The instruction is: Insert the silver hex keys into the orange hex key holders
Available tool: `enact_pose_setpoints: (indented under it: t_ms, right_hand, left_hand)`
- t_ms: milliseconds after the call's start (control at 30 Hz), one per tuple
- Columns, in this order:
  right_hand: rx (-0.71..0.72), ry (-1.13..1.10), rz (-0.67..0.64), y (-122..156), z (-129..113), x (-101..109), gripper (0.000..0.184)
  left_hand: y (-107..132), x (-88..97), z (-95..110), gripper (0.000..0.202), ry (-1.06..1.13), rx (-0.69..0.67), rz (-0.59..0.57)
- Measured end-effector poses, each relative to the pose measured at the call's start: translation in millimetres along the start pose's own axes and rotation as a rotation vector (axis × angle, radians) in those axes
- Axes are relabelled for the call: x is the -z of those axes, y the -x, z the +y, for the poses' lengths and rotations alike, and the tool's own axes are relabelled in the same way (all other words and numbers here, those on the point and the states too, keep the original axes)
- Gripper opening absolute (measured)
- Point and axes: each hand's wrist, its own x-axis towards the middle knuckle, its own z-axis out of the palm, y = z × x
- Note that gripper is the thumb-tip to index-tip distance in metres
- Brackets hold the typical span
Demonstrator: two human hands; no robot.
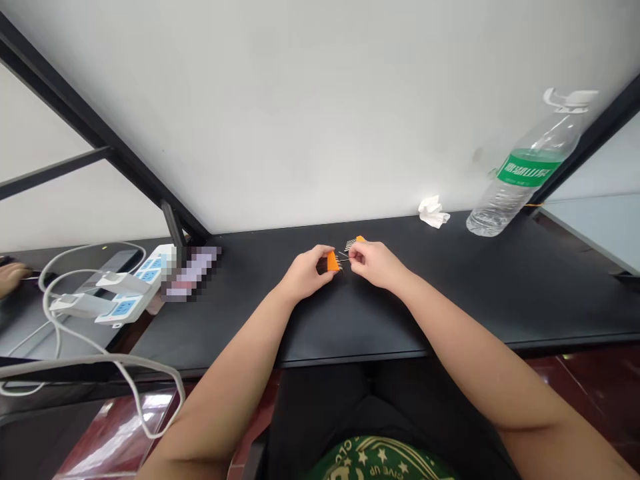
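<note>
My left hand (307,272) is closed around a small orange piece (333,261) with thin metal pins sticking out toward the right. My right hand (376,263) is pinched just to its right, fingertips at the pins, and a second small orange piece with metal pins (354,241) shows above its fingers. Whether the right hand grips that second piece or only a pin is too small to tell. Both hands hover low over the black desk (500,287) near its back edge, almost touching each other.
A clear water bottle with a green label (529,172) leans at the back right. A crumpled white tissue (433,212) lies near the wall. At the left sit a white power strip (131,288) with plugs and white cables (100,360). Another person's hand (10,277) shows at the far left.
</note>
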Motion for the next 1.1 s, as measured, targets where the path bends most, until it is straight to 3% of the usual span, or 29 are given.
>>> enact_pose_setpoints:
  t_ms: [300, 867, 1100]
  right_hand:
    - [0.178, 0.017, 0.024, -0.1, 2.9, -0.5, 0.015]
    - [0.242, 0.207, -0.007, 2.5, 4.4, 2.8, 0.024]
    - [0.162, -0.145, 0.071, -0.4, 0.7, -5.3, 0.018]
  left_hand:
    - [1.9, -1.3, 2.2, 0.045, 0.004, 0.003, -0.026]
    - [1.3, -1.2, 7.1, 0.041, -0.048, -0.014, -0.084]
    - [1.2, -2.7, 14.9, 0.04, -0.034, -0.036, -0.057]
